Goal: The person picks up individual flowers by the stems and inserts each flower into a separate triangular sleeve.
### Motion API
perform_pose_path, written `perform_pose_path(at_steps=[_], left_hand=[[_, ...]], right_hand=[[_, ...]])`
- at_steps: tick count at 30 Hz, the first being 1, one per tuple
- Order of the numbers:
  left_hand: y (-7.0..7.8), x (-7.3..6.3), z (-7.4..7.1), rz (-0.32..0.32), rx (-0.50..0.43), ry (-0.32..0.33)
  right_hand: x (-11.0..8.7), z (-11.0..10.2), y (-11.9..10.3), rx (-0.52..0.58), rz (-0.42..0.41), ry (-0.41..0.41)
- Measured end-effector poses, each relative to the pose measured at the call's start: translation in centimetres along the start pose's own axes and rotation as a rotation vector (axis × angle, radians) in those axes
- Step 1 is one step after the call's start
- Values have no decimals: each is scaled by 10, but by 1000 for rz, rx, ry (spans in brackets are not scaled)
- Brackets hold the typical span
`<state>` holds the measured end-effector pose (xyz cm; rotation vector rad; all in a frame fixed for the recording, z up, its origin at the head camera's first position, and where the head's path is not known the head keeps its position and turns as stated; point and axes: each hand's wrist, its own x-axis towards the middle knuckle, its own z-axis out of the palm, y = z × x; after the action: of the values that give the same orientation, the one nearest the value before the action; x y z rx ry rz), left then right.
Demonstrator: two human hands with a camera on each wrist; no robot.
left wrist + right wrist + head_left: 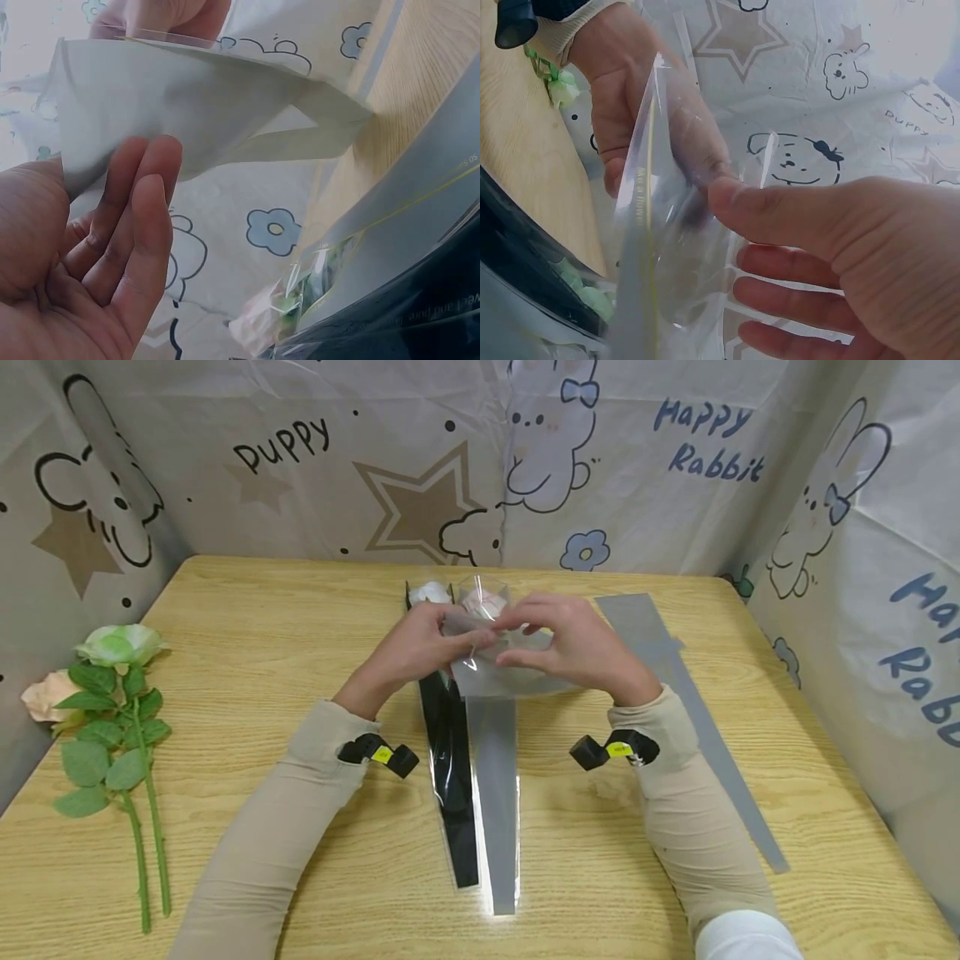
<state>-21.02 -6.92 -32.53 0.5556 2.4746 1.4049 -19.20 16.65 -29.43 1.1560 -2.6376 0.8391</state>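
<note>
We see the grey flower sleeve (517, 683) raised between our two hands, above the black-wrapped flower (448, 752) and the grey-wrapped flower (492, 793) on the desk (300, 610). Our left hand (416, 643) pinches one edge of it between thumb and fingers. Our right hand (566, 639), fingers bent and thumb apart, touches the film; whether it pinches, we cannot tell. Both forearms angle inward, wrists lifted.
</note>
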Motion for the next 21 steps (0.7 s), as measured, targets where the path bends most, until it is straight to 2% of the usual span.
perform_pose_path(at_steps=[5, 12, 16, 21], left_hand=[[-1, 1, 0, -11, -56, -17], [-5, 2, -3, -18, -135, -10], [-7, 3, -5, -25, -91, -14], [-5, 1, -6, -23, -43, -58]], right_hand=[[1, 1, 3, -15, -10, -4], [1, 2, 4, -50, -52, 97], [1, 2, 4, -39, -55, 113], [1, 3, 3, -31, -43, 123]])
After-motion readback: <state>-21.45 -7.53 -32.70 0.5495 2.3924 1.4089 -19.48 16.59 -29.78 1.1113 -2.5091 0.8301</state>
